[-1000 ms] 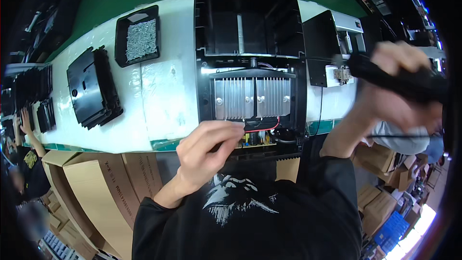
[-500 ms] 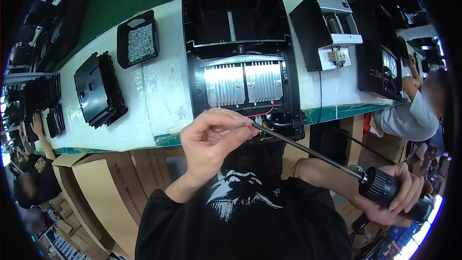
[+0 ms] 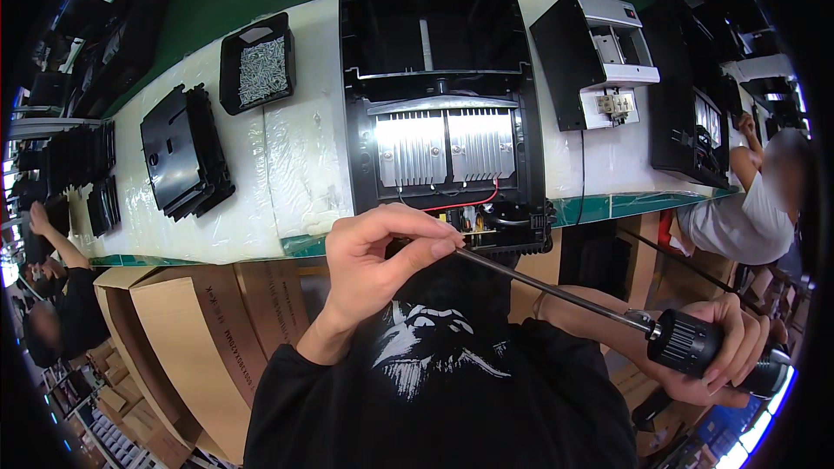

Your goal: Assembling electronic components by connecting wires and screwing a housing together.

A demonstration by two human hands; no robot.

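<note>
My right hand (image 3: 728,354) is wrapped round the black body of a power screwdriver (image 3: 682,340), held low at the right. Its long dark bit (image 3: 556,289) slants up and left in front of my chest. At the bit's far end, my left hand (image 3: 373,265) pinches the tip between thumb and fingers. Whether a screw sits there too is hidden by the fingertips. Just beyond that hand stands an open black housing (image 3: 434,26) with two finned silver heat sinks (image 3: 412,149), a red wire (image 3: 469,203) and a partly covered circuit board (image 3: 473,219).
A black bin of screws (image 3: 263,69) and stacked black plastic covers (image 3: 184,152) lie left on the white table (image 3: 304,139). A black-and-white unit (image 3: 595,61) stands right. Cardboard boxes (image 3: 187,330) are below the edge. Co-workers (image 3: 725,226) sit at both sides.
The table and its things have shifted slightly right in view. Both hands keep nearly the same hold, with the bit a little lower at its tip. The left co-worker's arm has moved.
</note>
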